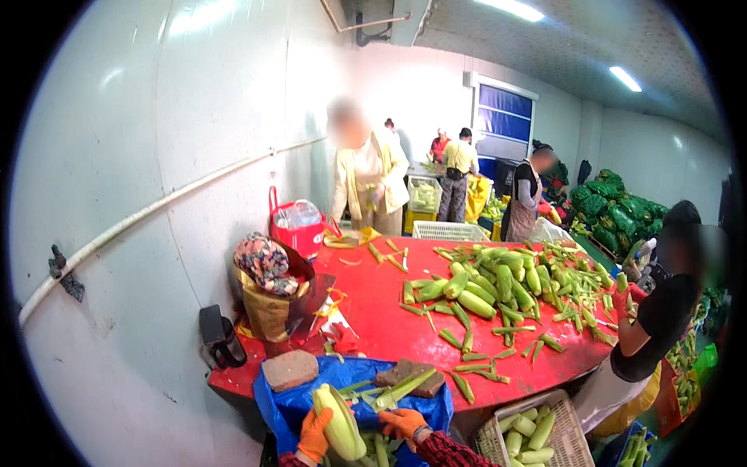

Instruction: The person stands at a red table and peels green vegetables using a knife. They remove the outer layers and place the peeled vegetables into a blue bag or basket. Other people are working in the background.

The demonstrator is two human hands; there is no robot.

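My left hand (314,434), in an orange glove, grips a pale green ear of corn (339,424) upright at the near edge of the table. Just right of it, my right hand (403,422), also orange-gloved, has its fingers curled. Whatever is in those fingers is hidden. A strip of green corn husk (408,387) lies right above my right hand. Both hands are over a blue plastic sheet (274,405) that forms a hollow with more husk pieces inside. A brick (290,370) weighs the sheet down at its left, and a darker brick (426,383) sits behind the husk strip.
The red table (373,311) carries a heap of corn ears (498,280) and scattered husks. A crate of trimmed corn (537,436) stands at near right. A bag with flowered cloth (268,300) and a red bucket (299,233) sit left. Co-workers stand at the far side and right.
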